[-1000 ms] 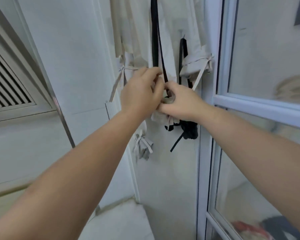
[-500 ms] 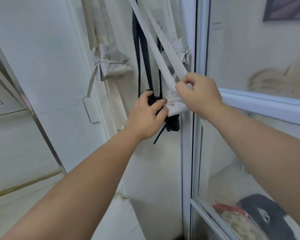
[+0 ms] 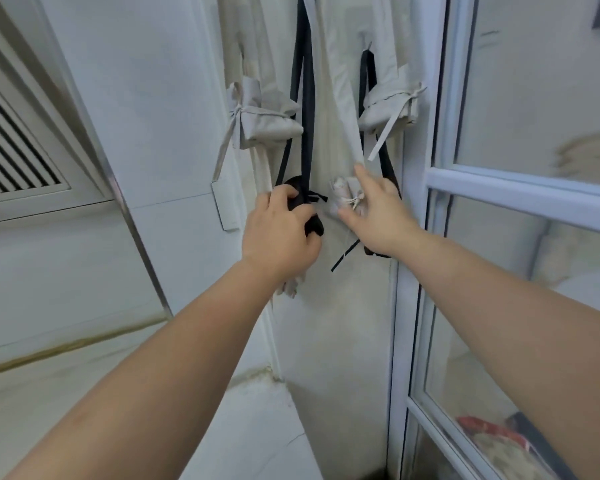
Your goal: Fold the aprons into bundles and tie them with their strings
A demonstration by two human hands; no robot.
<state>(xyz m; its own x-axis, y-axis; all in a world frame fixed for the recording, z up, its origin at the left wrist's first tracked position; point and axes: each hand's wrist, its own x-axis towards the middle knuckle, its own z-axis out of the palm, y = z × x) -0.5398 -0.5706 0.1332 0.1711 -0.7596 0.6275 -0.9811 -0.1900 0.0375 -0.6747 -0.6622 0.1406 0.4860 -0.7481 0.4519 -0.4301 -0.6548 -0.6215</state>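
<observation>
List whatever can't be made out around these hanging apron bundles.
Head view only:
- straps: hanging point cut off by the top edge.
- black bundle: partly covered by the gripping left hand.
- second black bundle: mostly behind the right hand.
- beige bundle: mostly hidden under the left wrist.
- items behind glass: blurred.

Pale beige, plain: left apron bundle, right apron bundle, small bundle. Solid black: black bundle, hanging straps. White, unpatterned: wall, door frame. Dark and pale stripes across vent grille. Red patch on blurred cloth behind glass.
</observation>
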